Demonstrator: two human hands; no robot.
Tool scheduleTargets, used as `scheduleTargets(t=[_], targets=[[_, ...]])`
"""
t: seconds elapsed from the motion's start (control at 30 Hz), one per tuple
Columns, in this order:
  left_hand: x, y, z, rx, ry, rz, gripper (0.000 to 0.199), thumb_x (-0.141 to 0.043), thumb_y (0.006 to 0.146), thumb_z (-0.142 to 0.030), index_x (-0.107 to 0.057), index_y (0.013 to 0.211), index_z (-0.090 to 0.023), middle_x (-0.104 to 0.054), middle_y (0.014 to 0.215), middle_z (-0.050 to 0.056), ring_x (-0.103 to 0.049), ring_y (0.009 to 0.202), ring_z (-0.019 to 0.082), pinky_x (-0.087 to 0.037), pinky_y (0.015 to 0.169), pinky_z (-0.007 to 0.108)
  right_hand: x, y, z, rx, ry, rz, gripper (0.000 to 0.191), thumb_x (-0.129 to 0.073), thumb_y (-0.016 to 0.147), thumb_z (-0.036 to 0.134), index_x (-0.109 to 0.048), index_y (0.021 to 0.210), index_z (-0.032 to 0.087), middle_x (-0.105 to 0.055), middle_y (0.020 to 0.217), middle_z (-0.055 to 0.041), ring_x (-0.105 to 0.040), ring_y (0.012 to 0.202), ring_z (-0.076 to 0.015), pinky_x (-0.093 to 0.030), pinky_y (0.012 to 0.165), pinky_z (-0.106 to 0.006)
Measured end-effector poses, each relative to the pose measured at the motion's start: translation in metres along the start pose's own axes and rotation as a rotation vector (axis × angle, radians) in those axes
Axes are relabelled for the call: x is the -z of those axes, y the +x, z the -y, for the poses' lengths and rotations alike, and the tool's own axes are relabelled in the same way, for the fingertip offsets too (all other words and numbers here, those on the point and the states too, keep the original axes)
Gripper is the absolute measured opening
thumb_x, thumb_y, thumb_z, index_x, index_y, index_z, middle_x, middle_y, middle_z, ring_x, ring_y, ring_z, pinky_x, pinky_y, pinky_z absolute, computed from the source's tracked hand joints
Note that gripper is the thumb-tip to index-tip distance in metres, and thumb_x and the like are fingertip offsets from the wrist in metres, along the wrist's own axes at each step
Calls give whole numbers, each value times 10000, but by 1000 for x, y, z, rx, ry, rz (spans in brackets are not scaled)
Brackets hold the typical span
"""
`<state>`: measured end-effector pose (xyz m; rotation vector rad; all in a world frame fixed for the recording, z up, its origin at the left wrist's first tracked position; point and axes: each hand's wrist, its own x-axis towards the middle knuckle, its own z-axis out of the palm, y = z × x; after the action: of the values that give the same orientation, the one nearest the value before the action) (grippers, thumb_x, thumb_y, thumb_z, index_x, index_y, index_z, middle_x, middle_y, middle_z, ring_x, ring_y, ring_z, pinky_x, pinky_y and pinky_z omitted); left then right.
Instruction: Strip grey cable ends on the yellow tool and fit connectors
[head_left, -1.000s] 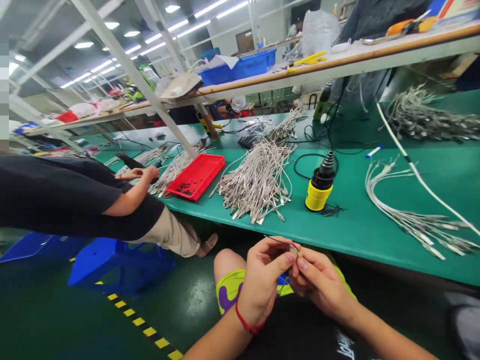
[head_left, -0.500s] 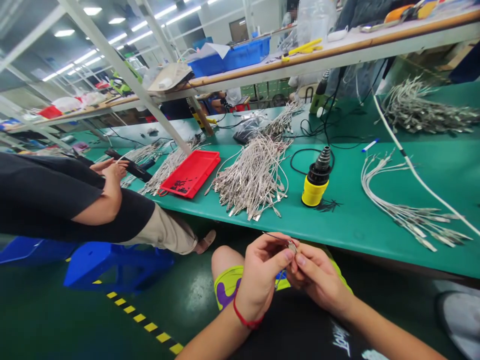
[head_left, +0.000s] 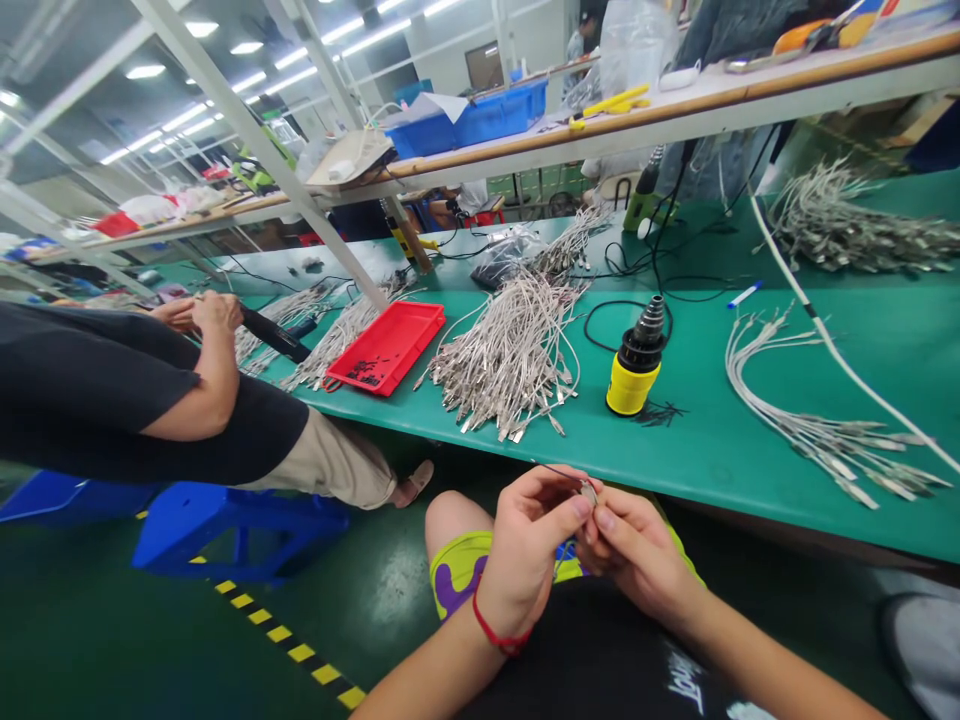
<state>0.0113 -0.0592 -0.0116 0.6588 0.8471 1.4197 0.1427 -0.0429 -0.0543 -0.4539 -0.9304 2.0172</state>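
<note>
Over my lap, in front of the table edge, both my hands meet at one small metal cable connector (head_left: 589,493). My left hand (head_left: 529,545), with a red string at the wrist, pinches it from the left between thumb and fingers. From the other side, the thumb and fingers of my right hand (head_left: 637,550) close on the same connector. A thin dark strand (head_left: 553,470) sticks out past my left index finger; its kind is unclear. Part of a pale cable (head_left: 561,558) hangs below the fingers, and the rest is hidden by them.
On the green table (head_left: 697,470) lie a heap of grey cables (head_left: 510,350), a red tray (head_left: 397,340) with small black pieces, and a fanned cable bundle (head_left: 817,430). A yellow heat gun (head_left: 634,375) stands upright beside black tubes (head_left: 660,412). A co-worker (head_left: 150,390) stands left near blue stools (head_left: 210,530).
My hands keep their pinch on the connector with hardly any movement. The co-worker's hands at left have shifted leftward and up. The whole view has moved slightly.
</note>
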Motion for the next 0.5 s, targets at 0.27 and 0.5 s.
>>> scheduleTargets(t=[0.27,0.5], targets=[[0,-1,-1,-2,40,-8,170,-826,800,-179,-780,963,-178,-762,911,39,-621,612,94,-515,583,216,8,-1,-5,-14,-46,33,356,-588,990,424,-669,790,142,-438,602,25,-410,553,-114,-296,538,-270],[2,1,6,43,20,37,208,-821,813,-195,-797,1020,-194,-782,982,65,-695,895,160,-548,838,247,9,-1,-4,36,-31,-4,357,-561,1012,407,-615,755,165,-459,577,27,-395,533,-113,-295,535,-270]])
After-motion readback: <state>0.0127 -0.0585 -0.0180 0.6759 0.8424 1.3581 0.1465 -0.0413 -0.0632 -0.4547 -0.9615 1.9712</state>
